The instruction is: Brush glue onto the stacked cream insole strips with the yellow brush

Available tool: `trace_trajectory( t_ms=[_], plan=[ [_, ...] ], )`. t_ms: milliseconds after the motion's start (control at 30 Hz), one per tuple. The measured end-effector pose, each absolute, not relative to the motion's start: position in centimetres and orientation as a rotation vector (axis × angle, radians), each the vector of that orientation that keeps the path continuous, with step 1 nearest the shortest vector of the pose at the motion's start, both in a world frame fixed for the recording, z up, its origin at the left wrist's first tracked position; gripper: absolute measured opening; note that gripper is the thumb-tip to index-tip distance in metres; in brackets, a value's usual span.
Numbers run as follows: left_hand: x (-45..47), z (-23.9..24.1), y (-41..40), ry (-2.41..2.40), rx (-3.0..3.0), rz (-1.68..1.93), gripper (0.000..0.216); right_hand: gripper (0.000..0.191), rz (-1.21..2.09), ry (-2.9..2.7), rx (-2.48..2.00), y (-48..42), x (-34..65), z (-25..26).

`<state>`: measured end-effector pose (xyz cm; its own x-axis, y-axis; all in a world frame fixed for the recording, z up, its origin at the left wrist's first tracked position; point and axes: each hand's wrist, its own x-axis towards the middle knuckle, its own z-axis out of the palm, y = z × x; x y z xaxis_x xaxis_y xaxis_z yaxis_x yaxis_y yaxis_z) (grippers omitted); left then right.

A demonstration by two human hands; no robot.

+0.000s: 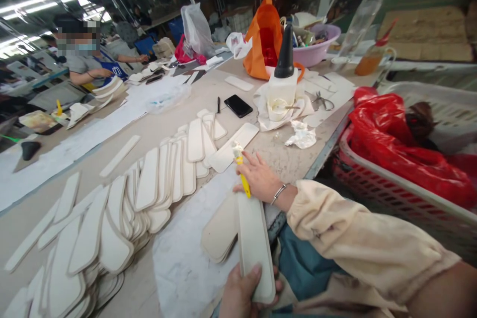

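My left hand [240, 295] grips the near end of a long cream insole-shaped piece [255, 238], held upright over my lap. My right hand [259, 179] pinches a yellow-handled glue brush [242, 174], its white bristles pointing away over the table. Under the held piece lies a small stack of similar cream pieces [219, 233] on a white sheet [186, 258]. A single flat piece [233, 146] rests just beyond the brush tip.
Rows of overlapping cream pieces [149, 194] cover the table's left. A glue bottle with a black nozzle [283, 79], a black phone [238, 106], scissors [322, 102], an orange bag [265, 39] and a purple basin [318, 47] stand farther back. A basket with red plastic [391, 149] sits right. Another person [84, 59] works at far left.
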<state>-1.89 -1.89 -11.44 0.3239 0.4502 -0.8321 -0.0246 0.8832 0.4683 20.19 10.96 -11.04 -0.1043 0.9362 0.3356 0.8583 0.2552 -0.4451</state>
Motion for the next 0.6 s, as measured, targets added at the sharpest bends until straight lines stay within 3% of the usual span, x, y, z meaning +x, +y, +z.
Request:
trace_trajectory(
  t_ms=[267, 600],
  plan=[
    [-1.2, -11.0, -2.4, 1.191, 0.469, 0.386, 0.050, 0.023, 0.086, -1.583, -1.667, 11.4, 24.1, -9.9],
    [-0.4, -8.4, -3.2, 1.243, 0.747, 0.457, 0.057, 0.030, 0.725, -1.081, -1.287, 3.6, 22.9, -10.0]
  ],
)
